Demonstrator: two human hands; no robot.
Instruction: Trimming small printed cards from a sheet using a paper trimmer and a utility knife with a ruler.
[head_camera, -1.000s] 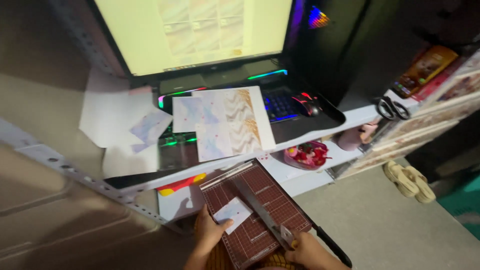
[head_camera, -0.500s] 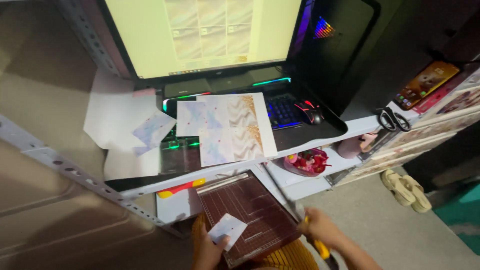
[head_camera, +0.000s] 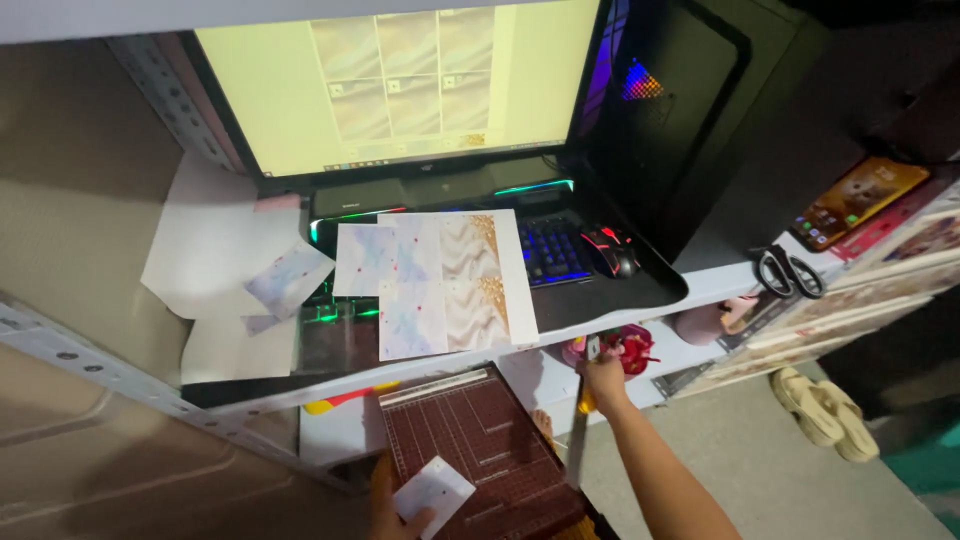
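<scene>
A dark red paper cutter board (head_camera: 470, 445) lies on a low shelf below the desk. My left hand (head_camera: 385, 505) rests at its near left corner and pinches a small white card (head_camera: 432, 492) that lies on the board. My right hand (head_camera: 605, 382) is at the board's right side, closed around the yellow handle of the cutter's blade arm (head_camera: 577, 450). The arm is swung up off the board. A printed sheet of pastel and gold card designs (head_camera: 440, 285) lies over the keyboard above.
A lit monitor (head_camera: 410, 80), a backlit keyboard (head_camera: 555, 250) and a mouse (head_camera: 612, 250) are on the desk. White sheets (head_camera: 205, 240) and a small printed card (head_camera: 290, 280) lie at left. Scissors (head_camera: 790, 272) and a phone (head_camera: 850, 205) sit at right. Sandals (head_camera: 825, 410) are on the floor.
My right hand has swung the blade arm up from the board to the right. My left hand has drawn the small card toward the near left corner.
</scene>
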